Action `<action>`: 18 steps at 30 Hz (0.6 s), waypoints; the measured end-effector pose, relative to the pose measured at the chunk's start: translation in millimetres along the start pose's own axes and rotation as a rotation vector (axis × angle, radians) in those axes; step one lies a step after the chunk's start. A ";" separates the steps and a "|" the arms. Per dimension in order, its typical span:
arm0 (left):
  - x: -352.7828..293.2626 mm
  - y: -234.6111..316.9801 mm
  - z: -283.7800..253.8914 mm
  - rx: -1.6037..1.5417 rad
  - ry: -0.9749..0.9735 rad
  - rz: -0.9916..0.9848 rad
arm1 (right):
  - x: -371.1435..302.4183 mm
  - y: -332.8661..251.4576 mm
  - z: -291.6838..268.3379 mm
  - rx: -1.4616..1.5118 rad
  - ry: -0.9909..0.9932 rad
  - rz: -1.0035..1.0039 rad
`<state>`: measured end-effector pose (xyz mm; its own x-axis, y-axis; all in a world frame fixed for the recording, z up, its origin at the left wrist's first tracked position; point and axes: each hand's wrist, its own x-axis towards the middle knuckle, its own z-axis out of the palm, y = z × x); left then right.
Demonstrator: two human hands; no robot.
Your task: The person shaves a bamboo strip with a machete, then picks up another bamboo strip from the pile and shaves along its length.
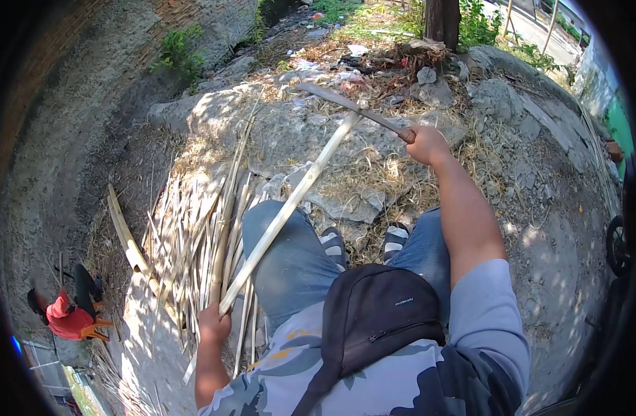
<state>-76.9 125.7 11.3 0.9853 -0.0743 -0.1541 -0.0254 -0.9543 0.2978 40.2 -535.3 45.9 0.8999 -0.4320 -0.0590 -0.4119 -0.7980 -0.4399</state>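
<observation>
My left hand (214, 324) is closed round the near end of a long pale bamboo strip (293, 201), which slants up and away across my left thigh. In my right hand (429, 145) is the handle of a machete (363, 111) with a long, slightly curved dark blade. The blade lies across the far tip of the strip and appears to touch it; whether it has cut in cannot be made out. Beside my left leg lies a pile of split bamboo strips (189, 236). A wider split bamboo piece (132, 246) rests at the pile's left.
A flat rock slab (283, 139) lies ahead of my sandalled feet. Beyond it are dry leaves, litter and a tree trunk (442, 24). A rough wall (82, 104) runs along the left. At the lower left, a person in red (68, 319) sits on an orange chair (99, 326).
</observation>
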 end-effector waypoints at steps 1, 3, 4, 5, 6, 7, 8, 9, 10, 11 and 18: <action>-0.7 10.2 -8.9 0.087 -0.011 -0.023 | 1.7 -2.0 5.7 0.004 0.009 -0.004; 0.7 19.3 -22.6 0.115 -0.015 -0.018 | -6.6 0.5 11.7 -0.161 0.103 0.008; -0.9 17.7 -26.3 0.156 -0.029 -0.006 | -11.8 -2.1 7.3 -0.167 0.099 0.007; 0.9 1.5 -18.1 0.128 -0.018 -0.006 | -15.8 -13.4 2.3 -0.118 0.085 -0.024; -2.4 -10.3 -7.8 0.128 -0.020 -0.013 | -18.3 -19.6 0.1 -0.069 0.072 -0.053; -2.6 -19.4 1.1 0.066 -0.002 -0.010 | -13.1 -16.5 4.4 -0.068 0.073 -0.049; -1.8 -19.9 2.5 0.005 0.013 -0.001 | -3.6 -11.0 11.0 0.126 -0.061 -0.095; -6.6 -17.5 4.1 -0.012 0.024 -0.009 | 2.2 -3.5 17.0 0.322 -0.193 -0.140; -8.9 -14.8 7.8 -0.011 0.024 -0.005 | 1.1 -5.3 18.3 0.324 -0.189 -0.137; -10.7 -13.2 11.3 -0.026 0.006 -0.039 | -0.9 -8.5 22.4 0.347 -0.277 -0.117; -6.4 2.7 16.7 -0.050 0.002 -0.073 | -45.1 -68.2 21.0 -0.131 -0.015 -0.509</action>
<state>-86.1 118.8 -2.7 0.9845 -0.0045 -0.1754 0.0550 -0.9414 0.3327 30.7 -452.5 59.7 0.9924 0.0292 0.1196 0.0642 -0.9516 -0.3004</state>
